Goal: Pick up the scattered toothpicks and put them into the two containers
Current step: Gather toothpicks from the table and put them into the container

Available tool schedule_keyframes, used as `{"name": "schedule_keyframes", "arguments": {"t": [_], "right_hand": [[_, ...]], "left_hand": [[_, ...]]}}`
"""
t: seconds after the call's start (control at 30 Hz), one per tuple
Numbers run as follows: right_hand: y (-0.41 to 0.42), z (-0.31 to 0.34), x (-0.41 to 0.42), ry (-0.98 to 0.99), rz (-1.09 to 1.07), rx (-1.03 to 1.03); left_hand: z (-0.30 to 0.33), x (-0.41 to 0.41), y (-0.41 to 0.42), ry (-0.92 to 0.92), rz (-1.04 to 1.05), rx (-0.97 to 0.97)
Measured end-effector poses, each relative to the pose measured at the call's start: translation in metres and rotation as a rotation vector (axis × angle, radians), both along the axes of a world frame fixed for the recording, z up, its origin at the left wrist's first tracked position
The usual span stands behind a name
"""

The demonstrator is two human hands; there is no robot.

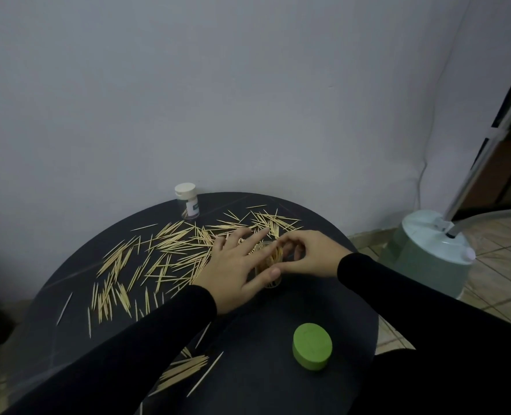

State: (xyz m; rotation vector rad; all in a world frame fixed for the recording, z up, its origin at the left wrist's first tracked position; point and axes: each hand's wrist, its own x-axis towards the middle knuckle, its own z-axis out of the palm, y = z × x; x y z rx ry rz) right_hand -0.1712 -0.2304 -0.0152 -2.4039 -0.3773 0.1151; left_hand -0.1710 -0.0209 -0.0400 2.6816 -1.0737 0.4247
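Several wooden toothpicks (170,250) lie scattered over the round black table (278,384). A clear container (270,265) holding toothpicks stands between my hands. My left hand (236,265) reaches over the pile with straight fingers, its thumb against the container's near side. My right hand (308,253) has its fingers curled at the container's mouth; what they pinch is hidden. A second clear container with a white cap (187,202) stands at the table's far edge by the wall.
A green round lid (312,346) lies on the table near me. More toothpicks (185,369) lie under my left forearm. A pale green appliance base (434,253) with a pole stands on the tiled floor at the right.
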Motion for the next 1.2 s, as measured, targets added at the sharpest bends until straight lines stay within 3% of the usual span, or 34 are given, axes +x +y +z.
{"name": "schedule_keyframes", "arguments": {"t": [0.2, 0.33, 0.73, 0.87, 1.03, 1.2], "right_hand": [[0.001, 0.001, 0.002, 0.029, -0.006, 0.014], [0.0, 0.0, 0.003, 0.028, -0.011, 0.011], [0.0, 0.0, 0.001, 0.001, -0.007, -0.065], [-0.003, 0.001, 0.004, 0.038, 0.001, -0.233], [0.001, -0.003, 0.026, -0.075, -0.145, -0.419], [0.0, -0.005, 0.069, -0.092, -0.238, -0.685]], "left_hand": [[0.003, 0.001, 0.001, -0.192, 0.187, -0.221], [-0.005, 0.002, 0.009, -0.282, 0.089, -0.178], [-0.003, 0.0, -0.004, -0.005, 0.051, -0.102], [0.0, 0.003, -0.004, 0.051, 0.029, -0.255], [0.005, 0.023, -0.008, 0.151, 0.135, -0.497], [0.009, 0.068, -0.017, 0.308, 0.325, -0.273]]}}
